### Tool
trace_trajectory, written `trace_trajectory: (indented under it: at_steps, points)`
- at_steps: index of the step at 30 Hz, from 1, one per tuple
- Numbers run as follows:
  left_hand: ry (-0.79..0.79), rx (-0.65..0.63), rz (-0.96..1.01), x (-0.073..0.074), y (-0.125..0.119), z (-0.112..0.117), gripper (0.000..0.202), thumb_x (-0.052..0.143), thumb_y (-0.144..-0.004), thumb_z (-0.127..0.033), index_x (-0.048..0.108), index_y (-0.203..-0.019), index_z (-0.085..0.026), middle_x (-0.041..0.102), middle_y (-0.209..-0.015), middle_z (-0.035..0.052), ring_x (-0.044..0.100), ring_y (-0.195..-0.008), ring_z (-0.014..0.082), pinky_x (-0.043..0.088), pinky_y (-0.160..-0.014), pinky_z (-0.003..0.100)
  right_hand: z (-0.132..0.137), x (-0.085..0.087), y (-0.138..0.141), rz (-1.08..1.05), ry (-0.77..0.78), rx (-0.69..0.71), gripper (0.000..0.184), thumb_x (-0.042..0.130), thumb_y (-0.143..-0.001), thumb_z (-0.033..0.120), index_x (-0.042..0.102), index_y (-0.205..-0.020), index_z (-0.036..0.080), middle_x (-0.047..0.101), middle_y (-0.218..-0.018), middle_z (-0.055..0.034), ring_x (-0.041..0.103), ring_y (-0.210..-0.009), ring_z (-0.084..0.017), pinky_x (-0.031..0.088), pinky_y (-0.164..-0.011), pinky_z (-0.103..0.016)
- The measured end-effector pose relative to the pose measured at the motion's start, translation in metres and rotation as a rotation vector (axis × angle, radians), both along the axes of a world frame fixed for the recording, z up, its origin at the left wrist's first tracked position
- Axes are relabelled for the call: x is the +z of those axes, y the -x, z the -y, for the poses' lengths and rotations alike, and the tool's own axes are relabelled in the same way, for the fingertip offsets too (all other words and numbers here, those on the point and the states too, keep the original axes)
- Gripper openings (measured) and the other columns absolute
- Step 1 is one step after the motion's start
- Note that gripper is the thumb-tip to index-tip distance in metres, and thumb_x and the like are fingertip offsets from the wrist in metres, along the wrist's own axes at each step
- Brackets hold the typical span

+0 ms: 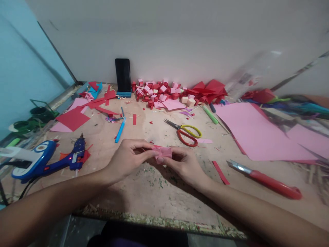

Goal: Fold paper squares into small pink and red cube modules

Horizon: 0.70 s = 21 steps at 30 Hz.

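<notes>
Between my two hands is a small piece of folded pink paper (166, 152), held over the front middle of the table. My left hand (131, 154) pinches its left side with thumb and fingertips. On the other side, my right hand (186, 164) grips the paper, its thumb pressed on the front face and its fingers partly hidden behind. Beyond the hands lie scissors (186, 132) with one yellow and one red handle loop. A red paper strip (220, 172) rests to the right of my right hand.
A red-handled cutter (269, 181) with bare blade lies right, below pink sheets (259, 133). At left sits a blue glue gun (77, 154). Small red and pink paper boxes (159, 91) are heaped at the back beside a phone (123, 75). A blue pen (120, 130) lies mid-left.
</notes>
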<state>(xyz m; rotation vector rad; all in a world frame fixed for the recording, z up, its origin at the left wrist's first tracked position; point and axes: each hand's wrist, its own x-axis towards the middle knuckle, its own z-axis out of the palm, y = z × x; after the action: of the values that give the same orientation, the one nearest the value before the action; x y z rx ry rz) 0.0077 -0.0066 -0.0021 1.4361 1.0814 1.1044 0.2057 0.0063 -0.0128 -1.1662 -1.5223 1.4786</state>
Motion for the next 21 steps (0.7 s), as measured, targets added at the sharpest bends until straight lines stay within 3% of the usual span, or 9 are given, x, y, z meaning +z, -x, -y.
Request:
trace_trajectory:
  at_steps: [13, 21]
  points:
    - [-0.021, -0.014, -0.02, -0.0035, 0.0023, -0.0028, 0.014, 0.072, -0.088, -0.026, 0.081, -0.085, -0.016, 0.079, -0.088, 0.0065, 0.071, -0.081, 0.0182, 0.056, -0.074, 0.027, -0.0009, 0.0008, -0.0007, 0.037, -0.014, 0.024, 0.018, 0.08, -0.075, 0.031, 0.077, -0.075, 0.014, 0.068, -0.069, -0.0034, 0.056, -0.064, -0.015, 0.044, -0.061, -0.029]
    - [0.033, -0.037, -0.035, 0.0036, 0.0001, -0.003, 0.017, 0.071, -0.087, -0.027, 0.078, -0.08, -0.015, 0.078, -0.079, 0.0056, 0.071, -0.071, 0.0178, 0.057, -0.067, 0.027, 0.0009, 0.0064, -0.0005, 0.024, 0.016, 0.075, 0.021, 0.075, -0.079, 0.035, 0.077, -0.081, 0.014, 0.068, -0.071, -0.0044, 0.056, -0.065, -0.016, 0.045, -0.061, -0.03]
